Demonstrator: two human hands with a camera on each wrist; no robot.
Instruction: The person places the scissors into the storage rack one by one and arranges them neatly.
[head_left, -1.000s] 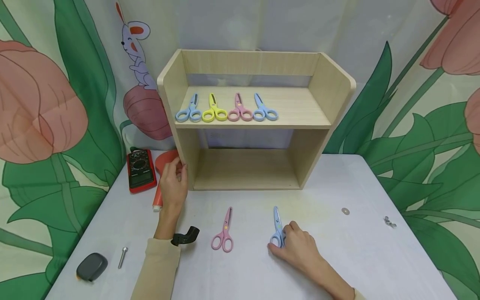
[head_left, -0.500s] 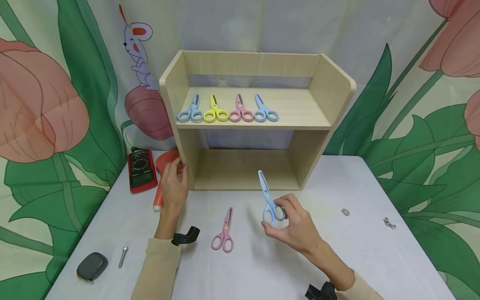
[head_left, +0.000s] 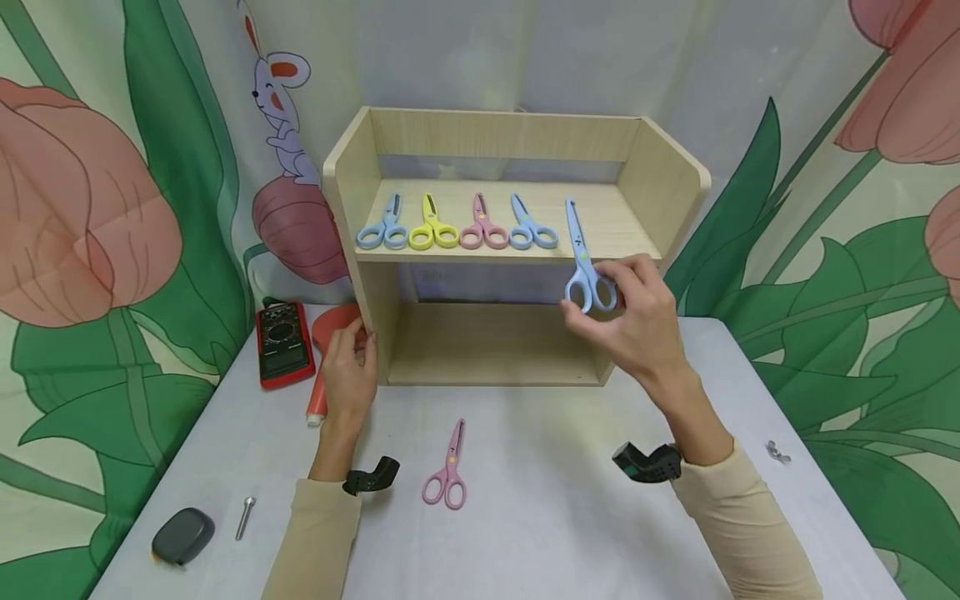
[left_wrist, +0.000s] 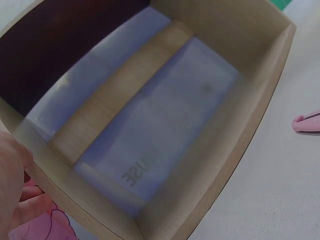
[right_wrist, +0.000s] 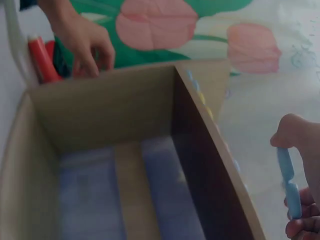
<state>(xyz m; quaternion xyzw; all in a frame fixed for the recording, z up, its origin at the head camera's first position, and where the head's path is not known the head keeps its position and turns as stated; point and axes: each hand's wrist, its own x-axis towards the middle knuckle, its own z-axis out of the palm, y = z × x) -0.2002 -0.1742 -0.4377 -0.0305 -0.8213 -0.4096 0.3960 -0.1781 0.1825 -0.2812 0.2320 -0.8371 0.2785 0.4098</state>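
My right hand (head_left: 637, 317) pinches a pair of blue scissors (head_left: 581, 267) by the handle rings, thumb on one side and fingers on the other. Its blades point up in front of the upper shelf's right part. In the right wrist view the blue handles (right_wrist: 290, 185) show edge-on. My left hand (head_left: 348, 375) rests against the outside of the wooden shelf unit's (head_left: 495, 385) left panel, fingers loosely bent. On the upper board lie blue scissors (head_left: 383, 227), yellow scissors (head_left: 431, 227), pink scissors (head_left: 482, 227) and another blue pair (head_left: 531, 228), side by side.
Pink scissors (head_left: 448, 471) lie on the white table before the unit. At left are a red-and-black multimeter (head_left: 283, 346), an orange-red object with a tube-like end (head_left: 317, 400), a bolt (head_left: 244, 518) and a dark tape measure (head_left: 183, 536). A wing nut (head_left: 777, 452) lies far right.
My right hand has picked the blue scissors up off the table and carried them up and forward to the upper shelf's right side. My left hand stays at the left panel.
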